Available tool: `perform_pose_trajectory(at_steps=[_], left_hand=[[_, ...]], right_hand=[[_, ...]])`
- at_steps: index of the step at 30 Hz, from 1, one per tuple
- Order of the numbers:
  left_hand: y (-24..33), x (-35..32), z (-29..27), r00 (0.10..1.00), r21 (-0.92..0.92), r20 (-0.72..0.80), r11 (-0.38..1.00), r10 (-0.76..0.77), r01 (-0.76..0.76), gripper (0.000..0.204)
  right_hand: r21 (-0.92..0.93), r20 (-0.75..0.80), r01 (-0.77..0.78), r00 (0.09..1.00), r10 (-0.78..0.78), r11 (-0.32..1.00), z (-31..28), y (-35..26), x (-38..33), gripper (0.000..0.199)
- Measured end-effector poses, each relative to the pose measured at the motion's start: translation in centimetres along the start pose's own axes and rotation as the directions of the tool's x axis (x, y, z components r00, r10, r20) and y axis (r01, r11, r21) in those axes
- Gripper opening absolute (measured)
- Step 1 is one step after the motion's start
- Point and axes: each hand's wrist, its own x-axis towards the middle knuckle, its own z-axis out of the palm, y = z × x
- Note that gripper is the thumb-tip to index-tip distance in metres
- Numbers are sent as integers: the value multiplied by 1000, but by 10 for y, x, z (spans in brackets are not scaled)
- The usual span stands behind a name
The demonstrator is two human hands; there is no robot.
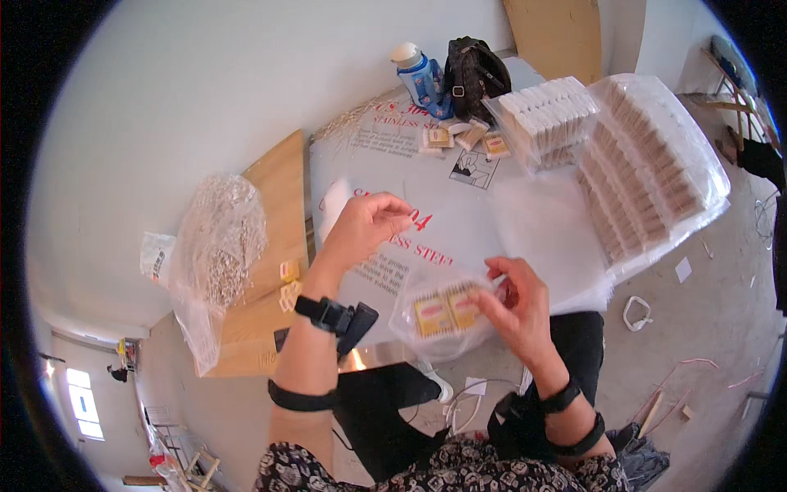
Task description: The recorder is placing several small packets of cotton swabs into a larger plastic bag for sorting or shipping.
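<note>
My right hand (520, 307) is closed at the side of a clear plastic bag (430, 344), its thumb and fingers over the bag's edge. Inside lie two small packs (447, 313) with yellow labels, side by side. My left hand (369, 225) is raised above the sheet-covered table, to the left of the bag and farther off. Its thumb and fingertips are pressed together; anything between them is too small to make out. A white object (334, 205), partly hidden by that hand, lies behind it. A stack of flat clear bags (545, 234) rests right of the hands.
Large clear bags of bundled cotton swabs (643, 164) and white-tipped bundles (549, 111) stand at the right. Several small packs (496, 145), a blue bottle (420, 78) and a black backpack (475, 78) are at the back. Left, a bag of loose swabs (225, 246) sits by cardboard (279, 189).
</note>
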Motion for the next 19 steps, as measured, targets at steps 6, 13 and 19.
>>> perform_pose_trajectory(at_steps=[6,13,19], left_hand=[[-84,148,-15,969,571,46,789,244,-226,58],[-138,277,-15,978,677,57,711,202,-187,84],[-114,268,20,995,841,12,539,-104,46,87]], right_hand=[[194,38,96,994,-105,976,-15,24,10,56],[328,91,14,995,-46,945,-22,51,29,72],[310,165,-83,986,32,947,-22,70,39,67]])
